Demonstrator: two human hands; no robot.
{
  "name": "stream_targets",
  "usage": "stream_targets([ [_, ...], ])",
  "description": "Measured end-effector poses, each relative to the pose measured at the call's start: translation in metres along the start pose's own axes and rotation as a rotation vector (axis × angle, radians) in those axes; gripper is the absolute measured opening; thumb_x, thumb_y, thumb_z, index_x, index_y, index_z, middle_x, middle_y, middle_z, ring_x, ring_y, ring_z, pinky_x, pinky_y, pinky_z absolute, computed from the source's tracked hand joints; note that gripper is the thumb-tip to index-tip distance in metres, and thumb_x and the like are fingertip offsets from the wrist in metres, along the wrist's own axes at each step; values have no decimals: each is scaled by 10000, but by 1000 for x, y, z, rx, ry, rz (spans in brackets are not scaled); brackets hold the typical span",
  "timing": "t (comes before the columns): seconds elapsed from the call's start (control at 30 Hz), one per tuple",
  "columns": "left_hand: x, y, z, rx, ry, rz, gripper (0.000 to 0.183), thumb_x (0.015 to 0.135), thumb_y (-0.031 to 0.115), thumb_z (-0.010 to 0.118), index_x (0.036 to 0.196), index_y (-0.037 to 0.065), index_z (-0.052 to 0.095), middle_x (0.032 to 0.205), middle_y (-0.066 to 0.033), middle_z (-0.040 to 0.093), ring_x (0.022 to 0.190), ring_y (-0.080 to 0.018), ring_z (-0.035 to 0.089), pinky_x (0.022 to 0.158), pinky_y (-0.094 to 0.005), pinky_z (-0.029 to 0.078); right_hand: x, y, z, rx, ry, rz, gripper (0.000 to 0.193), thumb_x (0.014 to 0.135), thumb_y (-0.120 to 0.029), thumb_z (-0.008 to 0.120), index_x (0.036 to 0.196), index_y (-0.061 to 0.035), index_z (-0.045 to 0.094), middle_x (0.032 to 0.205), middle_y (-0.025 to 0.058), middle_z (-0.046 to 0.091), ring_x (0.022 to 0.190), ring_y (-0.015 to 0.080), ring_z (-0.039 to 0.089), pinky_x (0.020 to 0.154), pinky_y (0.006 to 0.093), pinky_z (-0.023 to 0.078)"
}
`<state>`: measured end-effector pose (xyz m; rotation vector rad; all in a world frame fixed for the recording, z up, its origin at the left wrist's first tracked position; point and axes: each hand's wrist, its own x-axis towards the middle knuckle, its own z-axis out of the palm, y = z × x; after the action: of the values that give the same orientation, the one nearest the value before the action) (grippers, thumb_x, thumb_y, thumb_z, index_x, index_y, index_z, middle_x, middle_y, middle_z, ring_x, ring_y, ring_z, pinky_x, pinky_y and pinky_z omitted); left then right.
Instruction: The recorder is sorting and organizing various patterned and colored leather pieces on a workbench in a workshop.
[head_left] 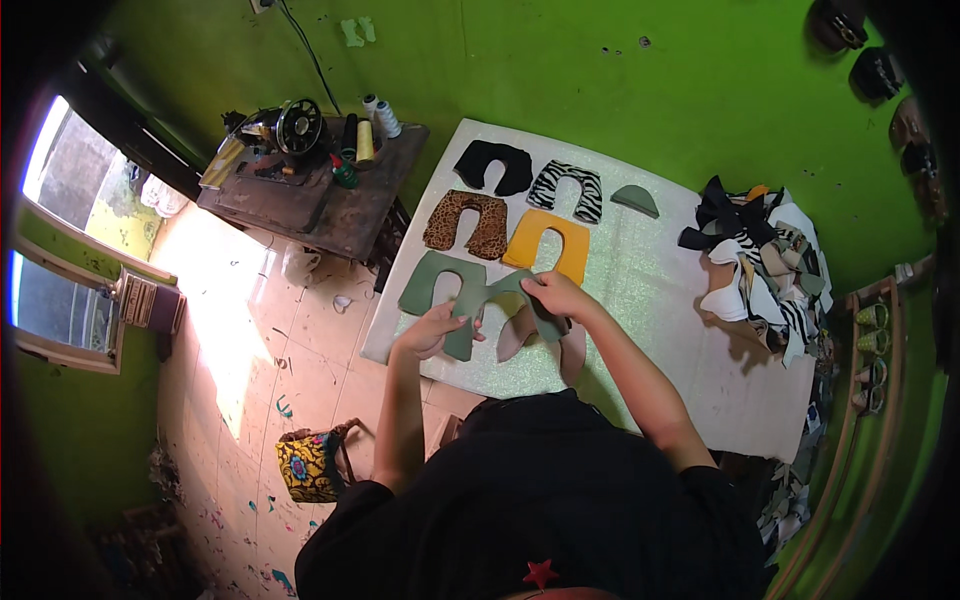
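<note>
My left hand (pixel 432 332) and my right hand (pixel 560 297) stretch a green U-shaped cut piece (pixel 469 297) between them, each gripping one leg of it above the table. Beneath it, a pinkish-beige U-shaped piece (pixel 515 335) is partly covered by my right hand and the green piece. Beside my left hand lies another set of green U-shaped pieces (pixel 415 290). Farther back, similar shapes lie in rows: leopard print (pixel 440 225), yellow (pixel 573 245), black (pixel 515 165) and zebra print (pixel 549 190). A small grey-green half-moon piece (pixel 634 199) lies to their right.
The pieces lie on a white-covered table (pixel 660 340). A heap of mixed scraps (pixel 760 250) covers its right end. Back left, a sewing machine (pixel 285 128) and thread cones (pixel 366 140) stand on a dark table. A patterned bag (pixel 308 468) sits on the scrap-strewn floor.
</note>
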<state>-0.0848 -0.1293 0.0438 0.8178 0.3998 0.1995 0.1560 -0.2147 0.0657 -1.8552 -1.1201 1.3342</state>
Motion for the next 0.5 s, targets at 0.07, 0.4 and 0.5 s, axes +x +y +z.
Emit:
stream_targets([
  [0.07,-4,8,-4,145,107,-78,314,853,58,460,1149,-19,393,971,-124,573,813,-220,595,731,-298,480,18,15,11,-144,67,-42,309,802,-280,540,833,20,606,718,124,619,617,166,583,609,290,451],
  [0.4,14,34,-68,974,770,101,216,756,83,551,949,-6,588,820,-139,627,751,-215,615,682,-314,466,63,-2,71,154,90,127,163,696,-118,683,724,2,576,631,57,573,464,132,537,425,245,432],
  [0.5,19,29,-80,1066,932,102,214,700,119,598,888,17,617,792,-168,625,751,-251,622,659,-325,464,64,-4,85,158,165,126,197,684,-110,701,745,14,560,655,76,587,476,142,558,439,266,463],
])
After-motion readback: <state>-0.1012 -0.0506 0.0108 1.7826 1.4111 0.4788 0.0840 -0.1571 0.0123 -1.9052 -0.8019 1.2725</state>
